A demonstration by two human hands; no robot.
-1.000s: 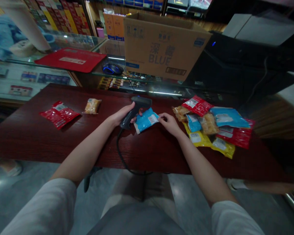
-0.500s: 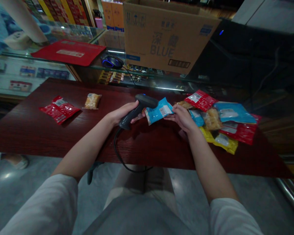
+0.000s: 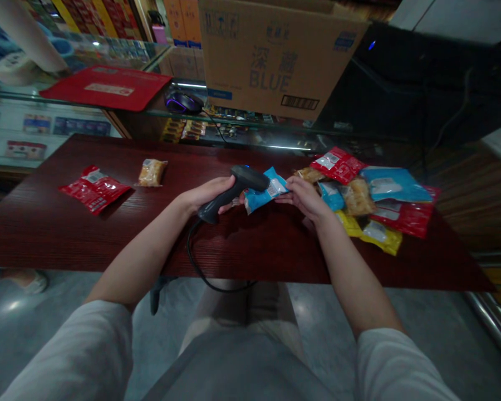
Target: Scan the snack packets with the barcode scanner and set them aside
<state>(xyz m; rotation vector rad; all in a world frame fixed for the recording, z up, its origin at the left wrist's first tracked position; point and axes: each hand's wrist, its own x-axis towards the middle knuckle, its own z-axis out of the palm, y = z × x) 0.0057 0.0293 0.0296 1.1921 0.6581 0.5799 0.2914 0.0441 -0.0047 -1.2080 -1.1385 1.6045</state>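
My left hand [image 3: 209, 196] is wrapped round the grip of a black corded barcode scanner [image 3: 250, 178], whose head points right. My right hand [image 3: 304, 197] pinches the right end of a small blue snack packet [image 3: 256, 201] with a white barcode label. The scanner's head covers part of the packet. Just right of my right hand lies a heap of packets: a red packet [image 3: 338, 165], a larger blue packet [image 3: 394, 185], a clear-wrapped tan snack [image 3: 358, 197] and a yellow packet [image 3: 382, 236]. A red packet [image 3: 95, 189] and a wrapped tan snack [image 3: 151, 172] lie apart at the left.
The dark red wooden table [image 3: 158, 245] carries all the packets. Behind it, a glass counter holds a red mat [image 3: 108, 89], a computer mouse [image 3: 183, 102] and a big cardboard box [image 3: 279, 61]. The scanner's cable [image 3: 194, 262] hangs over the table's front edge.
The scanner's head has shifted right over the blue packet and now covers more of its label. The whole view has drifted slightly; both hands keep their holds.
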